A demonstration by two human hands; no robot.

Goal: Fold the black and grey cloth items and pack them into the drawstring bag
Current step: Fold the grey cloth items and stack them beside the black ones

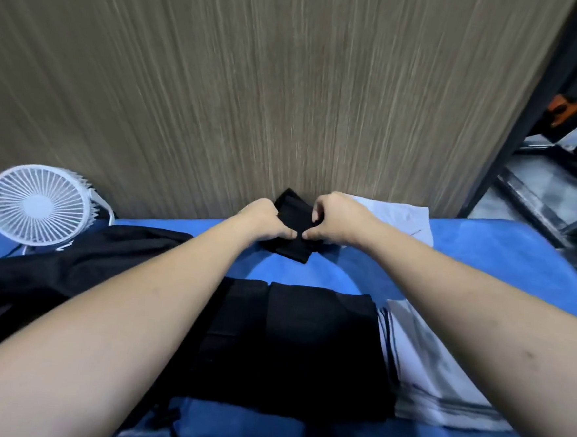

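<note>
Both arms reach out over the blue table (483, 245). Left hand (263, 220) and right hand (338, 221) each pinch a small folded black cloth (293, 229) with curled fingers, holding it at the table's far edge against the wood-grain wall (256, 79). A bigger folded black cloth (306, 339) lies near the body, a loose black garment (72, 264) left of it. White bag (440, 365) at right, white fan (38, 206) far left.

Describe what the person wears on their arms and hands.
Nothing shows on either arm: both forearms are bare up to the picture's edge, with no sleeves in view. The left hand and right hand carry no gloves, and no watch, ring or band is visible.
</note>
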